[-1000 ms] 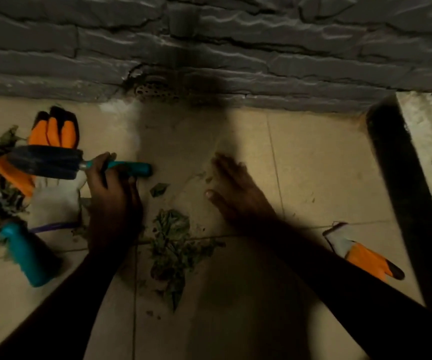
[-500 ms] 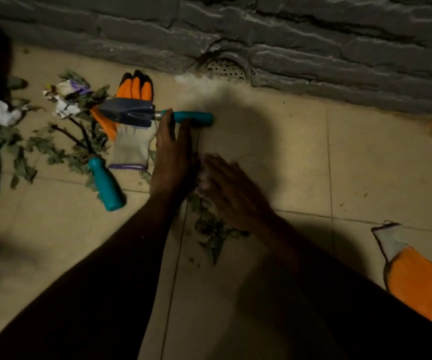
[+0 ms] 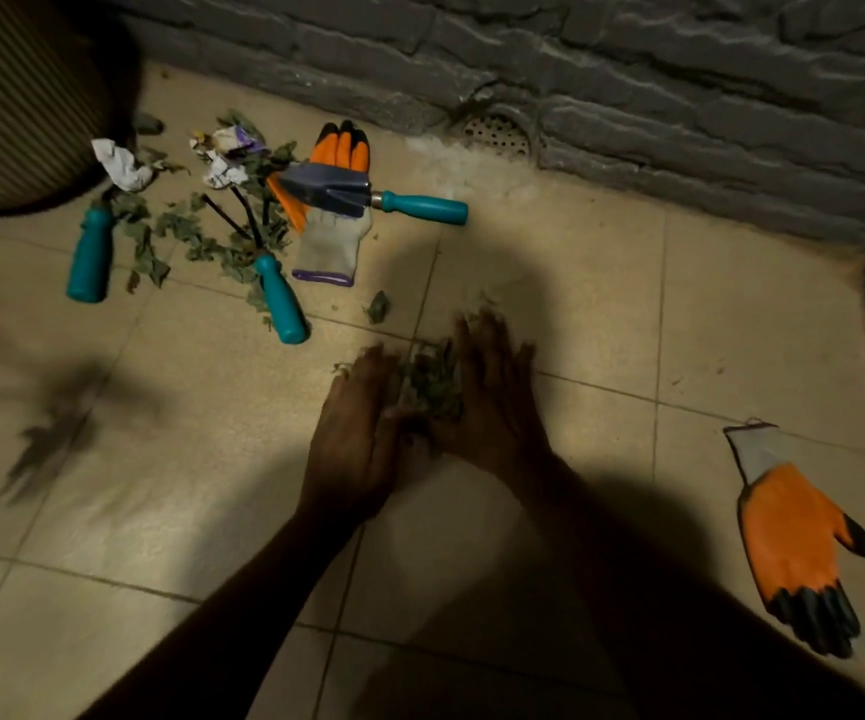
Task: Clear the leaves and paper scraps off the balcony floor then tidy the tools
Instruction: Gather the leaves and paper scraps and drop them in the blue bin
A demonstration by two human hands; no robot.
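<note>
**Desk:** Where do your hands stand?

**Balcony:** On the beige tiled balcony floor [image 3: 601,283], your left hand [image 3: 362,433] and right hand [image 3: 492,402] face each other. The fingers are stretched out and lie close together. They press a small clump of dry grey-green leaves [image 3: 430,381] between the palms. Nothing is pinched: the clump is squeezed from both sides and sits on the tiles. Blur hides the fingertips.

**Desk:** How will it handle?

**Balcony:** It looks almost weightless, brittle and crumbly. Squeeze hard and it will likely shed bits. Ease off and pieces may drop out underneath. You would do best to slide the edges of both hands under the clump and lift it cupped, not clasp it from above.

**Desk:** And its look?

**Balcony:** The leaves are curled, matte and shrivelled, dull olive in the weak light, heaped loosely over a tile joint. One stray leaf [image 3: 378,306] lies apart, just beyond your left hand. More leaves and crumpled white paper scraps [image 3: 121,166] lie well off to the left around a teal-handled hand rake [image 3: 279,304]. Near them, a teal-handled dark metal trowel [image 3: 368,192] rests on an orange-and-white work glove [image 3: 334,241].
</note>
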